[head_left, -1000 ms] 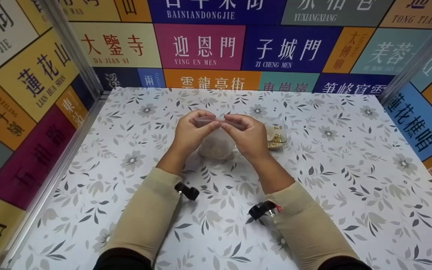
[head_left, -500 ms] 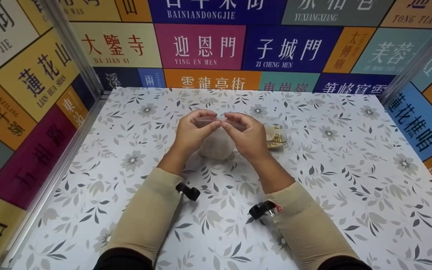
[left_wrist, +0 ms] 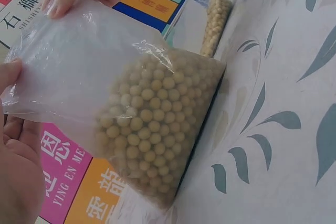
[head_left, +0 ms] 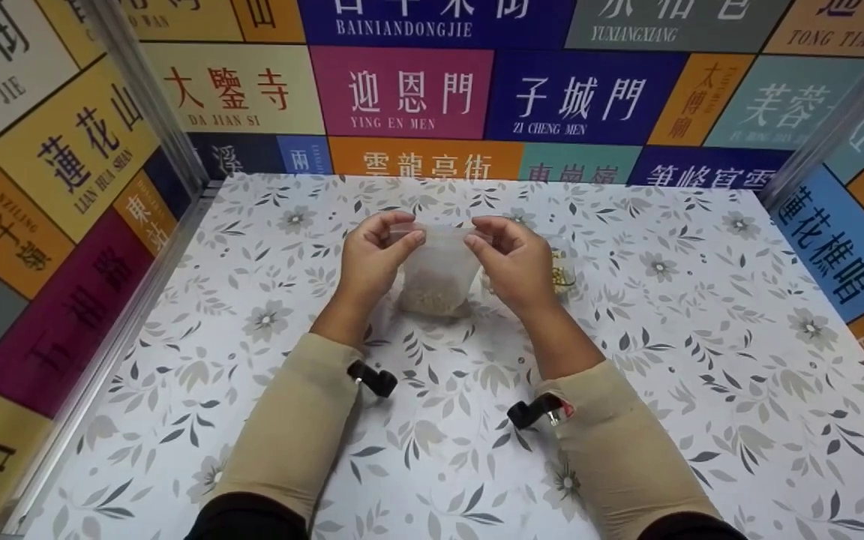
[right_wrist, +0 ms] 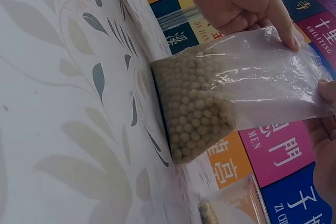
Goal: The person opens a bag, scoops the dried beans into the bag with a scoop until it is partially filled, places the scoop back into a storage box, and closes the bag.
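Between my two hands a translucent plastic bag (head_left: 439, 271) stands upright on the table, its lower part filled with round, pale yellow soybeans (left_wrist: 152, 119). At the bag's top left corner, my left hand (head_left: 372, 259) pinches the edge between thumb and fingers. My right hand (head_left: 520, 262) pinches the top right corner the same way. The upper part of the bag (right_wrist: 257, 74) holds no beans and is stretched between the hands. Its beans rest low, near the tabletop. From the head view I cannot tell whether the bag's mouth is sealed.
Just behind my right hand sits a second see-through pack (head_left: 563, 271) of yellow beans or grains, partly hidden. The table (head_left: 312, 465) wears a white cloth with grey leaves and flowers. Panels of coloured signs (head_left: 402, 94) stand along the back and sides.
My hands were close together at the bag's top; they have moved apart, the right one more to the right. The bag's top edge is now spread wide and more of its front shows.
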{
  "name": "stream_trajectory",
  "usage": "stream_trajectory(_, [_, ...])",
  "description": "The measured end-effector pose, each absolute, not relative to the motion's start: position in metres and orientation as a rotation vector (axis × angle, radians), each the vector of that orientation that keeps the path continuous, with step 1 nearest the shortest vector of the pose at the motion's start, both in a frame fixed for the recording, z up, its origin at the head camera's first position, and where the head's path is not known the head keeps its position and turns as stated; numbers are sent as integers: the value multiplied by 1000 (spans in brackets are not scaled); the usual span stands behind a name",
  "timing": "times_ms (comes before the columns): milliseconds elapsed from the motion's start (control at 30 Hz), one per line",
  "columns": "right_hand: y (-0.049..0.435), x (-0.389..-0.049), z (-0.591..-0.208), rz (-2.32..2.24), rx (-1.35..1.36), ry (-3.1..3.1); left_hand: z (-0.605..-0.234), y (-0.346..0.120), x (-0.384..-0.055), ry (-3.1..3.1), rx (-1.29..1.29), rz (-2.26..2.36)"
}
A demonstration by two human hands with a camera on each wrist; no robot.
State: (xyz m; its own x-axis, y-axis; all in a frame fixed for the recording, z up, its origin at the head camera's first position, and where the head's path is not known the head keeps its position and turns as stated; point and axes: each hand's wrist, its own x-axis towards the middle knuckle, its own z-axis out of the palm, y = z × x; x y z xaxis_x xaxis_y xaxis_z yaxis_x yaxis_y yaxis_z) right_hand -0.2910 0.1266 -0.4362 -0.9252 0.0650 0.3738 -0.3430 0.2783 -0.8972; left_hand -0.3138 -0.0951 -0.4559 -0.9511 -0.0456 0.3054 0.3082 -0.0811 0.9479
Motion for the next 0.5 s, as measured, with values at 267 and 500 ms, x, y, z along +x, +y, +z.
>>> stream_trajectory(267, [138,-296,-434,1757,220,-2160,-460,-102,-319,-1880,-219,-2119])
stream_trajectory(500, [141,-298,-434,1822,196,-2104,-461,-106,-321,-1845,-249,-2112])
